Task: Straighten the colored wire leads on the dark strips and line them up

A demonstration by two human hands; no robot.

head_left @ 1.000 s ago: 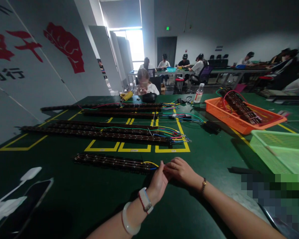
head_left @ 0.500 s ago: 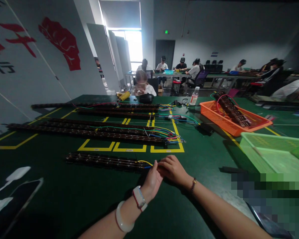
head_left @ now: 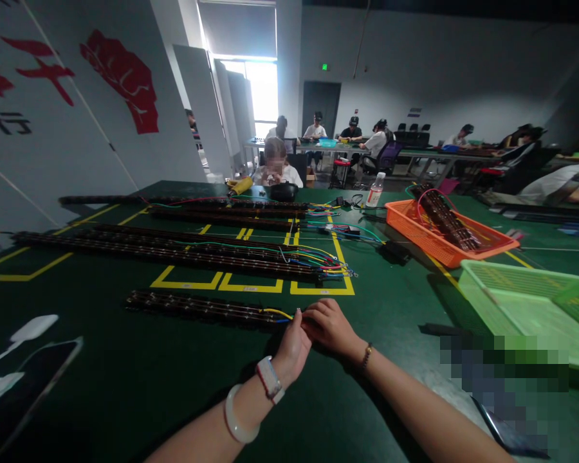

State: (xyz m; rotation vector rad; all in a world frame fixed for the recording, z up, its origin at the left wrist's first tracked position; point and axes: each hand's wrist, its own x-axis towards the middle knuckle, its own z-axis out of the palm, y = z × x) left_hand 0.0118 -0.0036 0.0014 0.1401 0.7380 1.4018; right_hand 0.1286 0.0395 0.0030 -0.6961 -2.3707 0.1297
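A short dark strip bundle (head_left: 197, 308) lies on the green table, with yellow and blue wires (head_left: 278, 314) coming out of its right end. My left hand (head_left: 293, 344) is closed around the ends of these wires, thumb pointing up. Touching it from the right, my right hand (head_left: 329, 325) has its fingers curled and pinched together at the same spot. The wire tips are hidden between the fingers. Beyond the hands, longer dark strip bundles (head_left: 174, 251) lie side by side, their coloured wires with ring terminals (head_left: 345, 269) pointing right.
An orange basket (head_left: 451, 257) holding another strip bundle stands at the right, near a green basket (head_left: 511, 308). A bottle (head_left: 375, 190) stands at the back. Yellow tape (head_left: 318, 291) marks the table. A phone (head_left: 38, 392) lies at left. A person (head_left: 276, 170) sits opposite.
The view has shifted slightly. Both hands stay together at the wire ends, with only a small shift of the fingers.
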